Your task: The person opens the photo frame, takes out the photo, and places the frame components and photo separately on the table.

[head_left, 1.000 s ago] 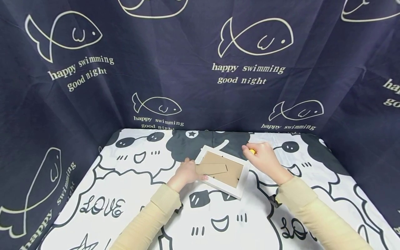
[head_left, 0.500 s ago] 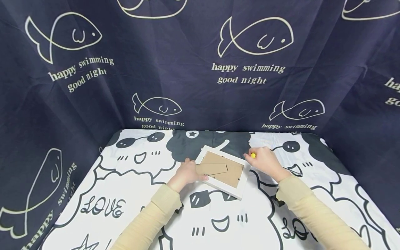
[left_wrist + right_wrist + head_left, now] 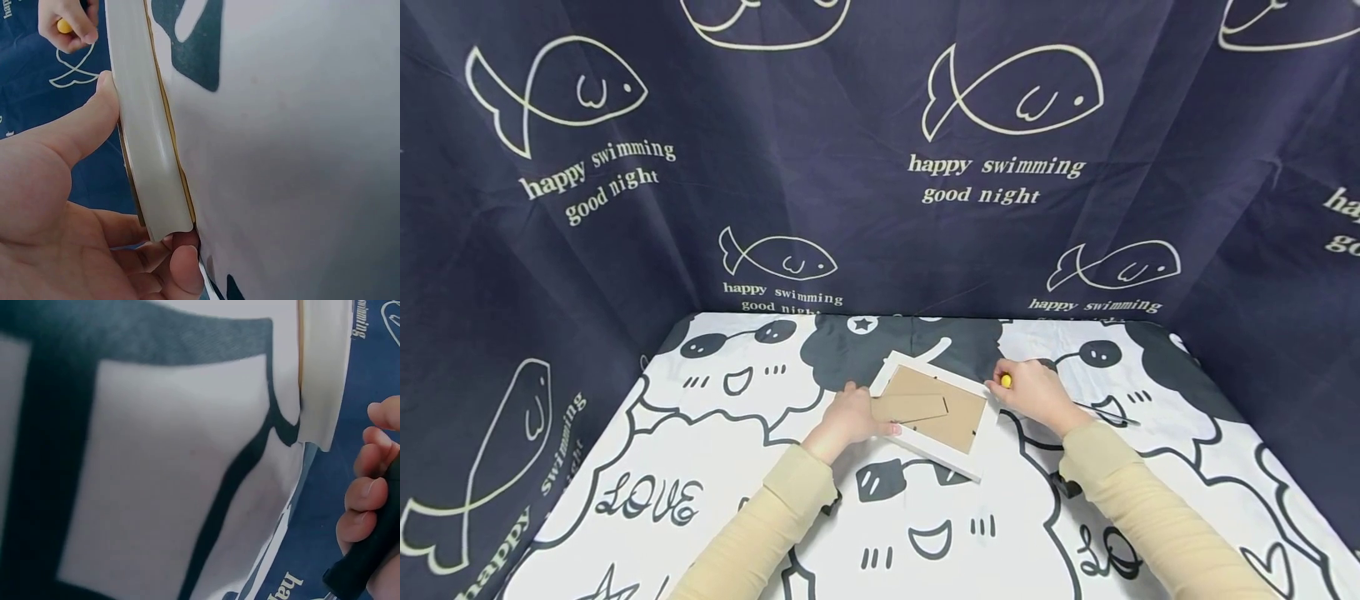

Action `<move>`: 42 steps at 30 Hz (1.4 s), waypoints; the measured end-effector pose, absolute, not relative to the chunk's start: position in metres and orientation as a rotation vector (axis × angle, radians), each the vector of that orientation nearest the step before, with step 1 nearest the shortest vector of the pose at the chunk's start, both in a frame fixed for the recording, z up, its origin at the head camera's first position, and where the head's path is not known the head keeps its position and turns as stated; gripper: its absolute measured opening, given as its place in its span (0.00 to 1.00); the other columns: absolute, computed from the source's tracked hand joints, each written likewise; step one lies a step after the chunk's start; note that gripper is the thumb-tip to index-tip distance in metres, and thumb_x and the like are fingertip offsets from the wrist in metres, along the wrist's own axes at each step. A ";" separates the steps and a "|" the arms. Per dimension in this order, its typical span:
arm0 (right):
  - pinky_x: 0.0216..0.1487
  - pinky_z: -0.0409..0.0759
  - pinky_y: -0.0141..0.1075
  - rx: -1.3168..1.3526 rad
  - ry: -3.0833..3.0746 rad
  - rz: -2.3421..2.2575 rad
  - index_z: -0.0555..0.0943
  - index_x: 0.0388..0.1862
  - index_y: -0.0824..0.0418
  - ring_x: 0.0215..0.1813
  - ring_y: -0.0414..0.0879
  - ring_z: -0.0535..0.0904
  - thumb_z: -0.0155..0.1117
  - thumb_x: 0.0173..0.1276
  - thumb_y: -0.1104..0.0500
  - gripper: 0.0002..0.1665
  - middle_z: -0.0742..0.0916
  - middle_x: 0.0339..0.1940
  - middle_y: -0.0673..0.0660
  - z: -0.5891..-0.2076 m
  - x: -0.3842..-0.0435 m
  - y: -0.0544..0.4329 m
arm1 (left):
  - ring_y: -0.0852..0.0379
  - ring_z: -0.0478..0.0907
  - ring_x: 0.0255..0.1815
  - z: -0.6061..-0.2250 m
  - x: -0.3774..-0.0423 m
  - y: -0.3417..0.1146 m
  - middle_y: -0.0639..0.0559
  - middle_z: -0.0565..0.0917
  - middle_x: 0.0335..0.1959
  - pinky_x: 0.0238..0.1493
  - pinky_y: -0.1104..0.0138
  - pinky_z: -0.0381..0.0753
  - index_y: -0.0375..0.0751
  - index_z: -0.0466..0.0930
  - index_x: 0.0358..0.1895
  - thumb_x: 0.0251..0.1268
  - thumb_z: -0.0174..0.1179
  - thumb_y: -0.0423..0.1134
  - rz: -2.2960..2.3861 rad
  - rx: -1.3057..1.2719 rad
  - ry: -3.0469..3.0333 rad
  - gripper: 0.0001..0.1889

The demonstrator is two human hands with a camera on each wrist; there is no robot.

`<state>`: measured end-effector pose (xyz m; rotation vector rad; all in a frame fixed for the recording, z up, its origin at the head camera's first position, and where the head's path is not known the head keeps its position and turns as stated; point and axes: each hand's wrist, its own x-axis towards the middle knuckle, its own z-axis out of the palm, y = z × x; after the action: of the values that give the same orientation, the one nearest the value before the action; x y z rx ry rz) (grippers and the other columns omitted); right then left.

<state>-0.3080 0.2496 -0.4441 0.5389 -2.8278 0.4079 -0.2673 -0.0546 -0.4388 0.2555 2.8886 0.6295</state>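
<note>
A white picture frame lies back side up on the table, its brown backing board and folded stand leg showing. Small dark tabs sit along the board's edges. My left hand grips the frame's left end; in the left wrist view the thumb presses along one side and the fingers curl at the corner. By the frame's upper right corner, my right hand holds a screwdriver, its yellow handle end facing the frame. The black handle shows in the right wrist view, and the thin shaft points away to the right.
A white tablecloth with black cartoon prints covers the table. Behind and beside it hangs a dark blue curtain with fish drawings and lettering. The table's far edge runs just beyond the frame.
My right hand has come down a little nearer the frame's right corner, and the screwdriver has turned so its yellow end and shaft show more. The left hand and frame have stayed put.
</note>
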 end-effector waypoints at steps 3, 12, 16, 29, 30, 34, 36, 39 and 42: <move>0.21 0.68 0.37 0.508 -2.859 0.386 0.76 0.23 0.54 0.17 0.42 0.69 0.65 0.59 0.51 0.11 0.77 0.15 0.46 -0.446 -0.310 0.249 | 0.41 0.76 0.41 -0.440 -0.267 -0.055 0.32 0.73 0.48 0.40 0.54 0.81 0.23 0.72 0.55 0.39 0.71 0.63 0.634 0.254 2.893 0.48; 0.23 0.71 0.38 0.440 -3.011 0.376 0.80 0.27 0.55 0.20 0.42 0.73 0.63 0.62 0.43 0.17 0.82 0.20 0.48 -0.451 -0.311 0.252 | 0.41 0.75 0.44 -0.439 -0.264 -0.054 0.33 0.74 0.46 0.42 0.54 0.79 0.23 0.73 0.53 0.39 0.71 0.63 0.644 0.248 2.919 0.47; 0.23 0.70 0.37 0.428 -3.041 0.402 0.82 0.28 0.56 0.21 0.42 0.72 0.63 0.63 0.44 0.17 0.81 0.19 0.48 -0.451 -0.311 0.252 | 0.40 0.75 0.46 -0.439 -0.264 -0.052 0.33 0.75 0.46 0.44 0.54 0.79 0.22 0.73 0.53 0.39 0.71 0.63 0.636 0.241 2.933 0.47; 0.22 0.69 0.35 0.415 -3.052 0.441 0.81 0.25 0.56 0.20 0.41 0.71 0.63 0.63 0.44 0.17 0.79 0.17 0.47 -0.452 -0.309 0.251 | 0.40 0.74 0.46 -0.440 -0.260 -0.049 0.35 0.77 0.42 0.47 0.50 0.76 0.24 0.75 0.49 0.40 0.71 0.62 0.602 0.178 2.994 0.44; 0.22 0.69 0.35 0.414 -3.057 0.451 0.81 0.25 0.56 0.20 0.41 0.71 0.63 0.63 0.45 0.17 0.79 0.17 0.47 -0.452 -0.309 0.251 | 0.41 0.74 0.46 -0.440 -0.260 -0.048 0.35 0.77 0.42 0.46 0.50 0.76 0.24 0.75 0.49 0.39 0.71 0.63 0.591 0.174 3.001 0.44; 0.22 0.69 0.34 0.397 -3.074 0.487 0.81 0.26 0.56 0.20 0.41 0.72 0.62 0.64 0.45 0.17 0.79 0.17 0.48 -0.452 -0.309 0.251 | 0.41 0.75 0.45 -0.441 -0.260 -0.046 0.36 0.76 0.41 0.43 0.51 0.77 0.25 0.76 0.48 0.38 0.72 0.63 0.555 0.158 3.023 0.44; 0.22 0.68 0.34 0.391 -3.081 0.499 0.81 0.26 0.57 0.20 0.41 0.72 0.62 0.64 0.45 0.17 0.79 0.17 0.48 -0.452 -0.309 0.251 | 0.41 0.75 0.44 -0.442 -0.260 -0.046 0.36 0.76 0.40 0.42 0.51 0.77 0.25 0.76 0.48 0.37 0.72 0.64 0.549 0.155 3.030 0.44; 0.21 0.68 0.34 0.383 -3.084 0.512 0.81 0.26 0.57 0.20 0.41 0.71 0.62 0.64 0.45 0.17 0.79 0.17 0.48 -0.452 -0.309 0.250 | 0.41 0.76 0.44 -0.444 -0.260 -0.047 0.36 0.76 0.39 0.42 0.51 0.78 0.24 0.76 0.48 0.38 0.71 0.64 0.561 0.154 3.031 0.44; 0.21 0.68 0.34 0.376 -3.086 0.525 0.81 0.26 0.57 0.20 0.42 0.71 0.62 0.64 0.45 0.17 0.79 0.17 0.48 -0.452 -0.309 0.250 | 0.40 0.76 0.43 -0.445 -0.258 -0.047 0.35 0.76 0.38 0.40 0.51 0.79 0.23 0.76 0.47 0.38 0.71 0.63 0.603 0.163 3.034 0.44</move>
<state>-0.3086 0.2501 -0.4524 0.3764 -3.0859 0.5248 -0.2584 -0.0474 -0.4447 0.1626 3.0345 0.6028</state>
